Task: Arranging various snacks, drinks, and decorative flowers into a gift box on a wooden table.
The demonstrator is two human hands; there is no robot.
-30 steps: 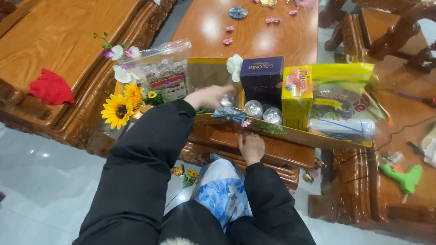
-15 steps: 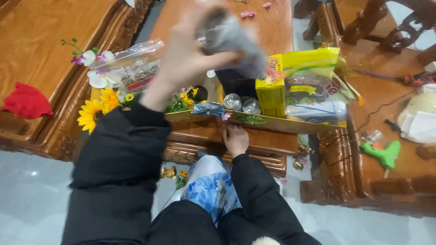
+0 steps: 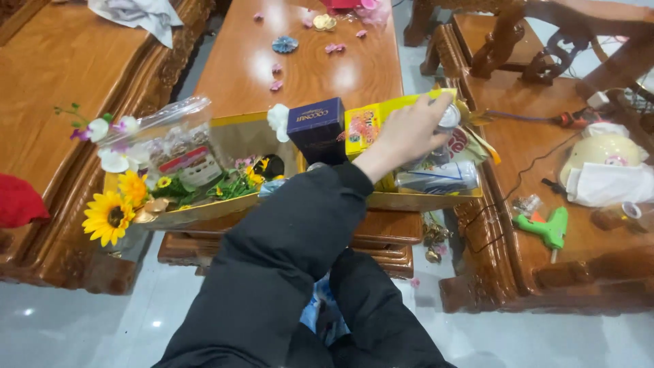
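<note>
From the head view, your left hand point(image 3: 409, 136) reaches out over the right part of the gold tray point(image 3: 204, 211), its black sleeve point(image 3: 293, 252) crossing the tray's near edge. The fingers point(image 3: 436, 112) curl around a silvery round thing point(image 3: 449, 117) at the tray's far right, pinching it from the left; only its top rim shows, so you cannot tell what it is. It sits just behind the yellow packet point(image 3: 364, 123) and above a red-and-white pack point(image 3: 466, 146).

Your right hand is not visible; only the right sleeve point(image 3: 381, 313) shows low in the picture, beside a scrap of blue cloth point(image 3: 313, 310).

Just left of your hand stands a dark blue box point(image 3: 317, 126), with a white flower point(image 3: 278, 119) touching its left side. Near your wrist lies a white and blue tube point(image 3: 439, 178). On the tray's left end stands a clear bag point(image 3: 174, 146), with green leaves and small yellow flowers at its foot. A sunflower point(image 3: 107, 217) hangs over the tray's near left corner.

The tray rests on the near end of a long wooden table point(image 3: 306, 68), where pink petals and a blue paper flower point(image 3: 285, 45) lie far from you. On the right bench point(image 3: 545, 157) lie a green glue gun point(image 3: 548, 228), a helmet point(image 3: 603, 150) and a white cloth point(image 3: 610, 184). A red cloth point(image 3: 19, 201) lies on the left bench.
</note>
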